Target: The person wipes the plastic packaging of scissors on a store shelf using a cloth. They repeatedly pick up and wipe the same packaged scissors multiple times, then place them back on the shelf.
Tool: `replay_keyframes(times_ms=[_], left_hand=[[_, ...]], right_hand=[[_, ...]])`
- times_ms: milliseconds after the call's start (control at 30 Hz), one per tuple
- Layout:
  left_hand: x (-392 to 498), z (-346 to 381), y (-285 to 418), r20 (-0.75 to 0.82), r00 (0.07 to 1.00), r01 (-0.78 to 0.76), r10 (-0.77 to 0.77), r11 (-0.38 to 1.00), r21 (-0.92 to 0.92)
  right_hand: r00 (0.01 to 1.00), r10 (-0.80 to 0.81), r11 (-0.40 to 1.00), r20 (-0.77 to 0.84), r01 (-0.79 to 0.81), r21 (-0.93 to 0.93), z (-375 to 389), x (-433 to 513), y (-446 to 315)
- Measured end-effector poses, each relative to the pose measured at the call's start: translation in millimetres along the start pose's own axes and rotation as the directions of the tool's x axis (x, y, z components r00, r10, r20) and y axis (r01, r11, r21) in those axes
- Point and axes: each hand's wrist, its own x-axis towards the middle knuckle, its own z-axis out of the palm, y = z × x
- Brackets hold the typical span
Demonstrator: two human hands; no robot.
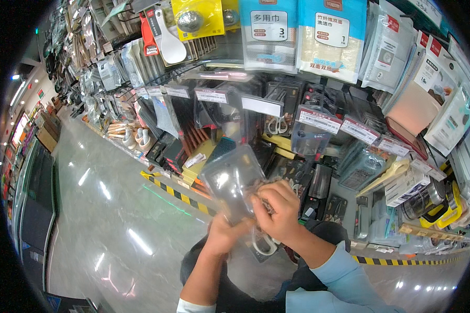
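My left hand grips the lower part of a clear plastic package, tilted in front of my knees. White looped handles, apparently of scissors, show at the package's lower end. In my right hand is a crumpled brownish cloth, pinched in the fingers against the package's right side. Blur and glare hide what lies inside the upper part of the package.
Before me stands a store shelf with hanging packs, including packaged cleaning cloths, price tags and yellow boxes. A glass jug stands at right. Black-and-yellow tape edges the shelf base beside the shiny floor.
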Motion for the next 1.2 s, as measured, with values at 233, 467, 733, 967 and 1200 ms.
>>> replay_keyframes(times_ms=[233, 467, 733, 967, 1200], left_hand=[[-3, 12, 14, 0.287, 0.944, 0.108, -0.165, 0.973, 0.204], [-3, 5, 14, 0.321, 0.930, 0.093, -0.178, 0.960, 0.262], [-2, -8, 6, 0.263, 0.958, 0.056, -0.112, 0.975, 0.213], [-3, -18, 0, 0.194, 0.981, -0.045, -0.003, 0.969, 0.244], [-3, 1, 8, 0.369, 0.914, 0.015, -0.167, 0.924, 0.381]], right_hand=[[0.981, 0.036, 0.986, -0.190, -0.066, -0.152, -6, 12, 17], [0.979, -0.202, 0.977, -0.040, 0.198, -0.085, -10, 19, 15], [0.928, -0.269, 0.960, 0.257, 0.239, 0.143, -6, 11, 6], [0.867, -0.327, 0.935, 0.376, 0.240, 0.261, -3, 3, -4], [0.962, -0.218, 0.975, 0.166, 0.222, -0.003, -5, 14, 12]])
